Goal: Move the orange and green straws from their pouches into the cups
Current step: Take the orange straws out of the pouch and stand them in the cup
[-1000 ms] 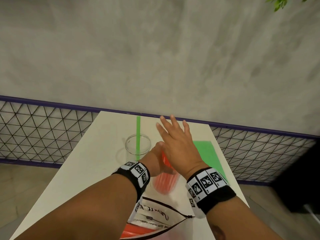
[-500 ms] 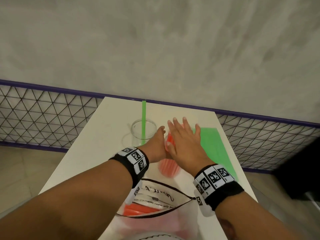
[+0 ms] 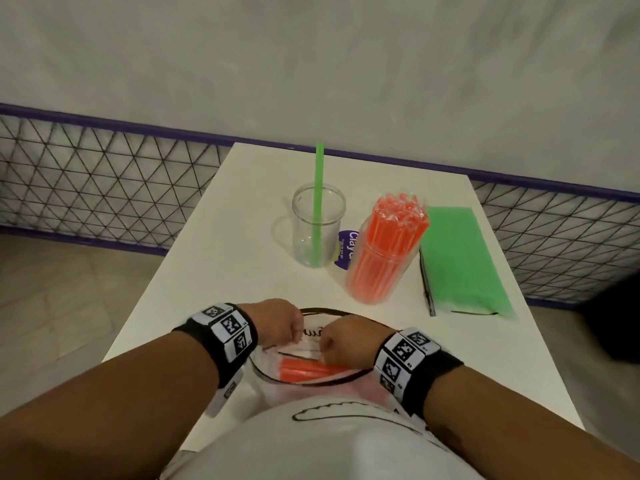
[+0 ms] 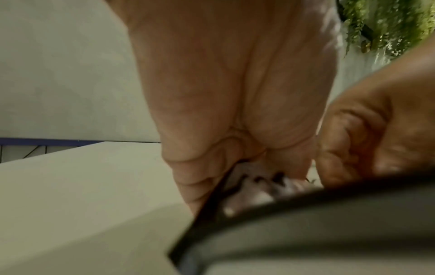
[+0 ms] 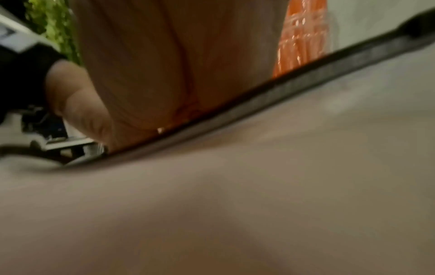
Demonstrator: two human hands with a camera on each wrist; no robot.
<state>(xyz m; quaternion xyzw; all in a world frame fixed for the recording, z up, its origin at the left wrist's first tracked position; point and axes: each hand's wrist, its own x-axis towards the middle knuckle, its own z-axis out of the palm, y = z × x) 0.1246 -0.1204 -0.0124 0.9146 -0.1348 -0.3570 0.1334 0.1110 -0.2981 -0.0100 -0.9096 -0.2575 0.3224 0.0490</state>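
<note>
Cups: two (image 3: pixel 318 226) (image 3: pixel 382 268). Pouches: two (image 3: pixel 313 372) (image 3: pixel 462 261). One green straw (image 3: pixel 317 206) upright.

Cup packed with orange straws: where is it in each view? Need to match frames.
Head: cup of orange straws right of centre, beside the green pouch.
Left wrist: not in it.
Right wrist: top right, behind the hand.
Shared landmark: the near pouch's black rim.
</note>
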